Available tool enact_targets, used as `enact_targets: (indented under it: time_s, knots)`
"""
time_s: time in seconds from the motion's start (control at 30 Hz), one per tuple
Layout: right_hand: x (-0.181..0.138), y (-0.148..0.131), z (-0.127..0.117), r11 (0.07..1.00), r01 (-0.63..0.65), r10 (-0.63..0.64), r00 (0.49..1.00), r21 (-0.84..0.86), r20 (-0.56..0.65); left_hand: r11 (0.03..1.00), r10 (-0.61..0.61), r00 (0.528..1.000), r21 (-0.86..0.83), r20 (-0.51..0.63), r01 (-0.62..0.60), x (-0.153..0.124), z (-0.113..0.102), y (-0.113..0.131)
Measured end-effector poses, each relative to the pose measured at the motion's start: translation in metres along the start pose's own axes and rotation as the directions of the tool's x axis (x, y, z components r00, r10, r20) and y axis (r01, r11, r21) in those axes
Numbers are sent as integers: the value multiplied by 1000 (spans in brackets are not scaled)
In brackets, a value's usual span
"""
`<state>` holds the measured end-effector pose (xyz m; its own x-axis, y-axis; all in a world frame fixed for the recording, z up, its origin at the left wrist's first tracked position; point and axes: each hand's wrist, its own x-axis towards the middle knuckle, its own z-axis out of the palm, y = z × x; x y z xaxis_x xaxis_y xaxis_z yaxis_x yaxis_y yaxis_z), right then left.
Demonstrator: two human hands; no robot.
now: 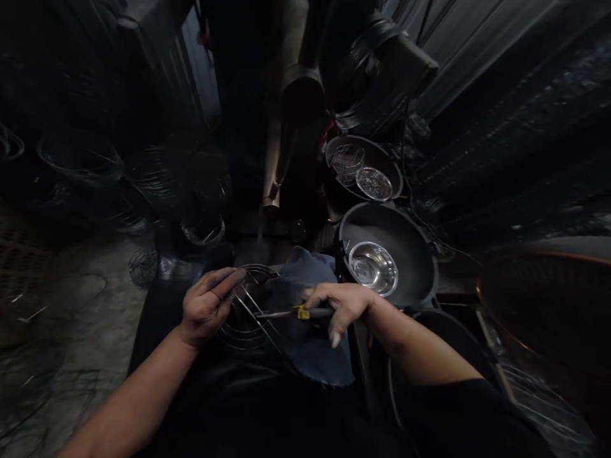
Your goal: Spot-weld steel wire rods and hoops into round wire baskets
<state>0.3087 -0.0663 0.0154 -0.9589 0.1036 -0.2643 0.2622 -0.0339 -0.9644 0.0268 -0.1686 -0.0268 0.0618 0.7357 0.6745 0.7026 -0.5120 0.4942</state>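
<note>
My left hand (209, 306) is closed on the rim of a round wire rack (243, 343), made of thin shiny rings with straight wires across them. My right hand (342, 306) holds a hand tool (303, 313) with a thin metal shaft and a yellow-and-dark handle; its exact kind is not clear. The shaft's tip meets the crossing wires, left of my right hand. Part of the handle is hidden under my fingers. A blue cloth (315, 356) lies over my lap beneath the tool, beside the rack.
A steel bowl (373, 267) sits in a large dark pan (415, 254) at the right. Behind it, another pan (365, 143) holds a bowl of small pieces (375, 183) and some wire. Coiled wire (367, 48) hangs above. A metal bar (272, 172) points down in front of me.
</note>
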Motion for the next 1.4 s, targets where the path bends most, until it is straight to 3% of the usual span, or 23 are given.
enact_targets:
  time_s: [0.07,0.1,0.13,0.17,0.23,0.3,0.33,0.4,0.5,0.6,0.7,0.77,0.8,0.83,0.87,0.9,0.93,0.97,1.0,1.03,1.1,1.23,1.4]
  knots:
    - [-36,1,5,1000,0,0,972,-2,-237,998,42,999,37,14,-42,5,0,-3]
    - [-55,4,10,999,-37,47,920,34,-388,997,58,998,43,27,-59,8,-1,-4]
    - [-74,8,16,992,-86,124,832,96,-541,997,69,996,35,50,-71,10,-2,-6]
    - [-91,14,22,977,-132,212,701,169,-681,997,77,993,13,85,-78,12,-2,-8]
    - [-120,30,30,921,-254,372,355,295,-858,995,98,980,-48,176,-91,18,-3,-13]
    - [-140,48,28,805,-442,435,-10,394,-900,989,124,955,-115,268,-96,25,-5,-18]
    - [-147,57,24,717,-532,433,-167,451,-886,984,142,939,-150,314,-98,30,-7,-20]
    - [-159,72,11,585,-603,416,-351,543,-839,969,207,892,-213,403,-128,41,-14,-23]
    - [-169,85,-4,497,-601,426,-459,626,-779,941,311,827,-272,469,-200,56,-27,-20]
    - [-170,87,-10,431,-598,443,-512,676,-736,943,248,857,-314,452,-107,59,-33,-10]
    - [-156,76,-8,415,-600,419,-541,684,-729,936,-8,929,-324,371,138,51,-30,4]
    - [-134,62,-1,467,-617,366,-517,633,-774,896,-209,938,-331,278,298,43,-23,12]
    - [-119,53,5,548,-628,326,-448,553,-832,870,-289,930,-343,229,355,40,-20,15]
    - [-101,42,13,646,-627,275,-341,435,-899,847,-348,918,-356,190,395,37,-16,17]
    - [-83,32,23,780,-577,174,-170,241,-970,829,-391,906,-365,164,424,35,-13,18]
    - [-64,22,33,885,-465,47,36,25,-998,817,-415,897,-371,152,441,32,-11,19]
    - [-45,12,43,929,-342,-75,199,-141,-977,810,-429,891,-372,149,452,30,-10,19]
    - [-27,4,52,928,-266,-186,279,-262,-942,807,-437,887,-372,149,459,28,-9,19]
    - [-11,-2,59,907,-234,-271,311,-350,-911,804,-440,886,-373,149,462,27,-9,19]
    - [3,-6,64,891,-210,-325,324,-403,-889,803,-443,884,-375,148,464,25,-10,18]
    - [23,-9,67,882,-168,-379,300,-440,-875,794,-454,880,-386,136,469,22,-12,16]
    - [41,-7,63,890,19,-451,178,-455,-875,767,-479,871,-432,109,475,20,-17,14]
    - [53,-10,63,872,160,-479,76,-464,-874,860,-375,925,-349,61,371,24,-20,14]
